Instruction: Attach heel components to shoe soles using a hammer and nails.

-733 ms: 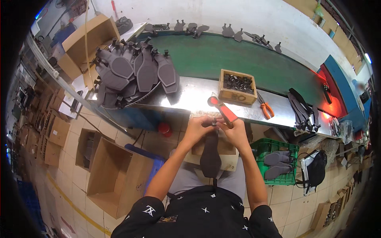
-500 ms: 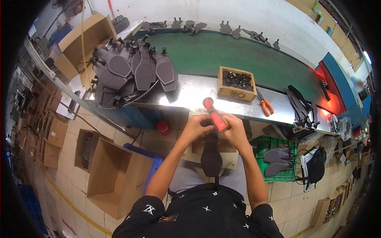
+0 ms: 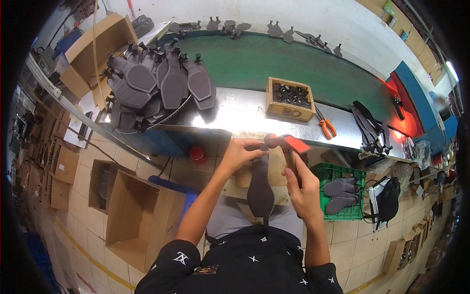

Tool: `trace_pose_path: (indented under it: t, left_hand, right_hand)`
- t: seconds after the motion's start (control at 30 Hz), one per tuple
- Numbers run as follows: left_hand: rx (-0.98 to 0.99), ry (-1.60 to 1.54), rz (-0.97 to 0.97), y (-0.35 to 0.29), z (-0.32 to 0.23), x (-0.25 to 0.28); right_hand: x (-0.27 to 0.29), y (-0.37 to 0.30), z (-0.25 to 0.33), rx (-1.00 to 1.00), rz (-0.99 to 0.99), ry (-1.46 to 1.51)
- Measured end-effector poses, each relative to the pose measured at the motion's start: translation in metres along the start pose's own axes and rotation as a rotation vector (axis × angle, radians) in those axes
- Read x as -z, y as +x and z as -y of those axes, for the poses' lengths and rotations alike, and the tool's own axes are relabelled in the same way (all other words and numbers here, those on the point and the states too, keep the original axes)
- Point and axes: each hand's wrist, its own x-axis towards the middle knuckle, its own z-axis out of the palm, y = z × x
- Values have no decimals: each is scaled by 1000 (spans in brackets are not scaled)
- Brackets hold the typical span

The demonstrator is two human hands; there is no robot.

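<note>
A dark shoe sole point(image 3: 260, 188) lies lengthwise in front of me, its wide end toward my body and its narrow end away. At that narrow end, my left hand point(image 3: 242, 156) pinches a small dark heel piece point(image 3: 264, 146). My right hand point(image 3: 304, 190) is closed around the handle of a hammer point(image 3: 292, 143). The red hammer head is just right of the heel piece, tilted sideways and slightly blurred. A wooden block point(image 3: 280, 171) shows partly under the sole.
Grey soles point(image 3: 174, 90) with heels are piled at the bench's left. A wooden box point(image 3: 291, 111) of small black parts, orange-handled pliers point(image 3: 327, 128) and black straps point(image 3: 368, 126) lie along its metal edge. A green crate point(image 3: 338, 213) stands right; an open carton point(image 3: 132, 215) stands left.
My right hand has moved right and toward me, away from my left hand. The hammer has swung from pointing away to lying sideways. My left hand stays at the sole's narrow end.
</note>
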Motion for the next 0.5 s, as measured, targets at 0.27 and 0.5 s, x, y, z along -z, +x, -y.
trace_pose_path:
  t: [0.27, 0.5]
  left_hand:
    - [-9, 1, 24, 3, 3, -2]
    - [-299, 783, -64, -4, 21, 1]
  right_hand:
    - [-7, -3, -3, 93, 14, -95]
    - [16, -2, 41, 359, -246, -196]
